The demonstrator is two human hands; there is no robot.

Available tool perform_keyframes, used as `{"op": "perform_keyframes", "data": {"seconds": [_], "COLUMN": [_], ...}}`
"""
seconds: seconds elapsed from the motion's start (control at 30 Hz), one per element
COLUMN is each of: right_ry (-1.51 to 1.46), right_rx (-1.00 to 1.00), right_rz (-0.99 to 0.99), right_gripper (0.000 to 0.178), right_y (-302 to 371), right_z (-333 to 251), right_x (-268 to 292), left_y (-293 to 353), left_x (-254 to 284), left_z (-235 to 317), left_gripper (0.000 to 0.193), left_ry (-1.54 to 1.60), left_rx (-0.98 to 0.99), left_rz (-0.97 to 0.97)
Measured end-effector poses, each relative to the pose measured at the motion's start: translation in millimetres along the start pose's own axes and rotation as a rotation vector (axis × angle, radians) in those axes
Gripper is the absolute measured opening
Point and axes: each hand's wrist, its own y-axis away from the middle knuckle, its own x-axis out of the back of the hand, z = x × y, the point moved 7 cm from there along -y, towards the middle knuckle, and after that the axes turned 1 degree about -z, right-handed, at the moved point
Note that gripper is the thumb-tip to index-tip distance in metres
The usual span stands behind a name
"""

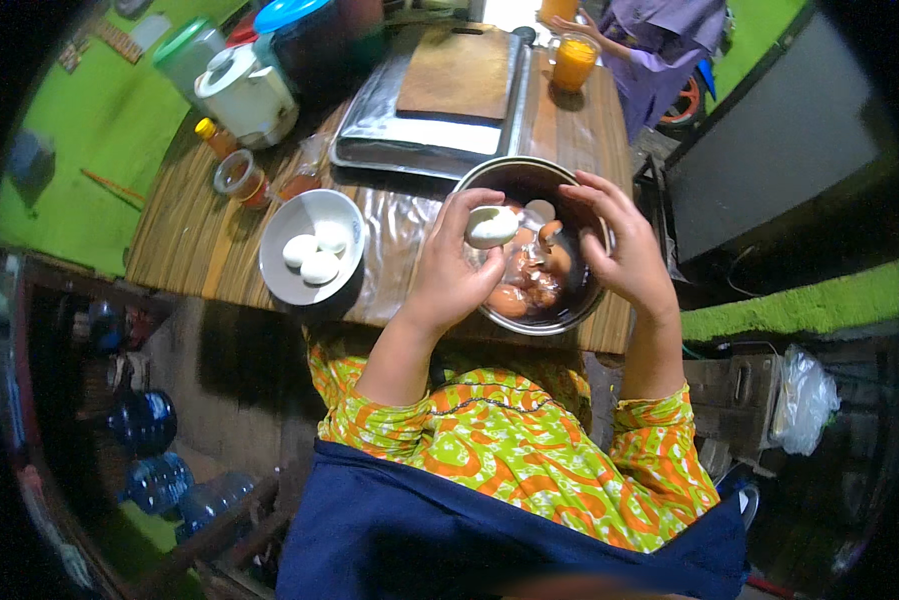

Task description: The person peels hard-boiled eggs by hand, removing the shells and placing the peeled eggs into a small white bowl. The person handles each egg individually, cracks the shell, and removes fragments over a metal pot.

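We see a striped wooden bench (184, 240) carrying a metal tray (369, 130) with a cutting board (459, 72) on it. Nearer us sits a steel bowl (489, 178) holding brown eggs and shell bits. Left of it, a white bowl (287, 285) holds three peeled eggs. Left hand (451, 270) rises from below, palm toward the bowl, its grip closed around a peeled white egg (491, 226) held over the steel bowl. Egg's long axis lies roughly left-right, slightly tilted. Right hand (624, 250) hovers over the bowl's right rim, fingers curled loosely, its grip open, holding nothing. We can't tell which egg end is blunt.
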Motion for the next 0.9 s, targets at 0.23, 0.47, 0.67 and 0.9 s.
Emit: {"op": "perform_keyframes", "data": {"seconds": [0.23,0.47,0.67,0.9], "right_ry": [-0.051,0.215,0.343,0.547], "right_rx": [-0.173,-0.032,0.04,-0.108], "right_rz": [-0.079,-0.417,-0.666,-0.785], "right_gripper": [0.032,0.04,0.052,0.037], "right_y": [4.1,-18.4,-30.9,-38.6], "right_z": [24.0,37.8,38.8,49.0], "right_x": [-0.3,-55.2,-99.8,-126.8], "left_y": [9.6,38.6,42.7,22.3], "left_x": [125.8,211.7,203.8,143.2], "left_z": [-29.0,-87.9,-91.1,-33.7], "left_gripper": [0.05,0.046,0.041,0.031], "left_ry": [-0.331,-0.797,-0.763,-0.509], "left_rx": [-0.059,0.268,0.278,0.048], "left_rz": [0.448,0.512,0.511,0.426]}}
